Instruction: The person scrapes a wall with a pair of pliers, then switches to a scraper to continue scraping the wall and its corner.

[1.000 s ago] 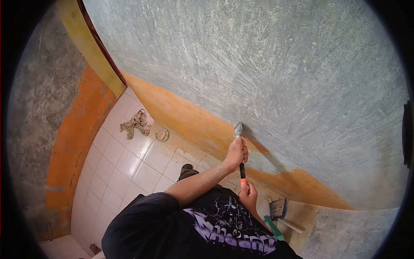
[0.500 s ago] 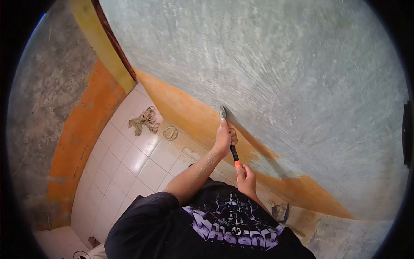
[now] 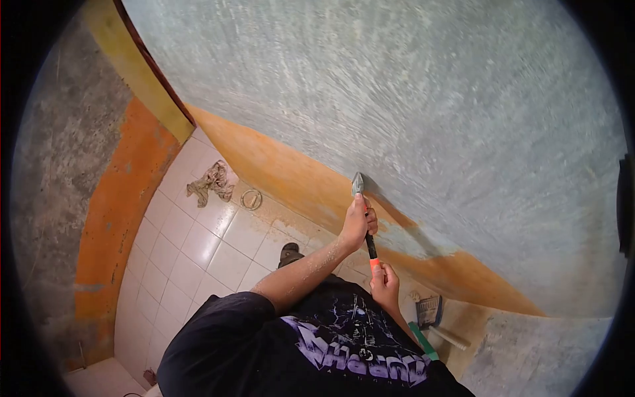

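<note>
A long-handled tool with a grey metal head (image 3: 358,182) and a black and orange handle (image 3: 372,246) lies against the wall (image 3: 410,126), its head near the border between grey surface and orange band. My left hand (image 3: 356,223) is wrapped round the tool just below the head. Lower down, my right hand (image 3: 385,284) grips the orange end of the handle. Pale specks cover my left forearm.
A crumpled cloth (image 3: 213,184) and a ring-shaped object (image 3: 251,199) lie on the tiled floor (image 3: 198,246). My shoe (image 3: 289,251) shows beside my left arm. At lower right are a dark slotted object (image 3: 428,311) and a green strip (image 3: 423,341).
Both hands and the tool have shifted slightly right and down in the view. The camera view has moved too, and my shoe and the green strip now show more clearly.
</note>
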Motion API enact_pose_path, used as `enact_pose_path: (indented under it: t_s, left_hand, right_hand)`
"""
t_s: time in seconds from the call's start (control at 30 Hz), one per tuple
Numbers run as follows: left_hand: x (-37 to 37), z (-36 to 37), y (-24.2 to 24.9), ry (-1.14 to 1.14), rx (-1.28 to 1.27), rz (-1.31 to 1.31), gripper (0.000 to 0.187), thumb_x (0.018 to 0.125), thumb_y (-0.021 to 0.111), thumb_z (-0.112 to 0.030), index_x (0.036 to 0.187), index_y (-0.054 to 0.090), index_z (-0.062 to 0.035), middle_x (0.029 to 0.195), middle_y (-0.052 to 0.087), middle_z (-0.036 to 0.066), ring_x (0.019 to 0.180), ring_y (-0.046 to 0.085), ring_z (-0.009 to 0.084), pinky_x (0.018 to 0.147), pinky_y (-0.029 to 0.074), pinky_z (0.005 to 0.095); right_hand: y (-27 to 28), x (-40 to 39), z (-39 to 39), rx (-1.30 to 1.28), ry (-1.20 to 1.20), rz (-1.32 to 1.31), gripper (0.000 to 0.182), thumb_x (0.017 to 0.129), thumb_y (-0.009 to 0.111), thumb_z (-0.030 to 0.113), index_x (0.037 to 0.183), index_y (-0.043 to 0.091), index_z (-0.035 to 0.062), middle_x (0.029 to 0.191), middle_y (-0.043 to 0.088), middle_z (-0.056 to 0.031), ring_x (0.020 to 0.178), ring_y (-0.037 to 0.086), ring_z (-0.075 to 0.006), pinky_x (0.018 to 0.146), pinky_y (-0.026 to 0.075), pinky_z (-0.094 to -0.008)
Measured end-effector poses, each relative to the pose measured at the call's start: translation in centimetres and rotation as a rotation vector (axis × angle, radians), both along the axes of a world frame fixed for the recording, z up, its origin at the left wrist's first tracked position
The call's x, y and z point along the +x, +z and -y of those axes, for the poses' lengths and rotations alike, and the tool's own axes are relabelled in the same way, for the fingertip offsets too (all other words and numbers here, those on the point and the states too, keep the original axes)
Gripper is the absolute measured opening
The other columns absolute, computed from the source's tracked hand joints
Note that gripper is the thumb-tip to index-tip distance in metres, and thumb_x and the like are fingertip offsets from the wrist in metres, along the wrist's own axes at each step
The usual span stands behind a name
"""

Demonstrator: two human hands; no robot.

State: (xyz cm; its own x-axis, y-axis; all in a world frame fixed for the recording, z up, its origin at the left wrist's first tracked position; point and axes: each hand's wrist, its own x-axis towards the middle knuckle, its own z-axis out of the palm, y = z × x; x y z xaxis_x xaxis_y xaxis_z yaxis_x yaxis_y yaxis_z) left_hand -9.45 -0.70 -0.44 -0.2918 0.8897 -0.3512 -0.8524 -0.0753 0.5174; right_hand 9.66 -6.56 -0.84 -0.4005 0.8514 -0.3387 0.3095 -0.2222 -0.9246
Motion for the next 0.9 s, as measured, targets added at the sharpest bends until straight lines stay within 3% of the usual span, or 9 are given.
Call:
enact_pose_path:
  t_s: [0.33, 0.9]
  left_hand:
    - [5.3, -0.6, 0.0, -0.082, 0.038, 0.006, 0.046, 0.100, 0.030, -0.060, 0.088, 0.037, -0.0167, 0.059, 0.027, -0.004, 0.047, 0.027, 0.0080, 0.046, 0.028, 0.0267]
    - [5.5, -0.8, -0.2, -0.058, 0.028, 0.001, 0.044, 0.101, 0.032, -0.059, 0.084, 0.034, -0.0176, 0.058, 0.027, -0.004, 0.044, 0.025, 0.0072, 0.041, 0.024, 0.0253]
  right_hand:
    - [-0.2, 4.7, 1.0, 0.003, -0.101, -0.007, 0.028, 0.099, 0.057, 0.027, 0.103, 0.058, -0.0004, 0.059, 0.045, 0.0048, 0.049, 0.040, -0.0026, 0.045, 0.028, -0.0219]
    - [-1.1, 5.0, 0.3, 0.092, -0.026, 0.072, 0.029, 0.100, 0.056, 0.028, 0.100, 0.059, -0.0012, 0.061, 0.047, 0.0033, 0.053, 0.044, -0.0041, 0.048, 0.034, -0.0230]
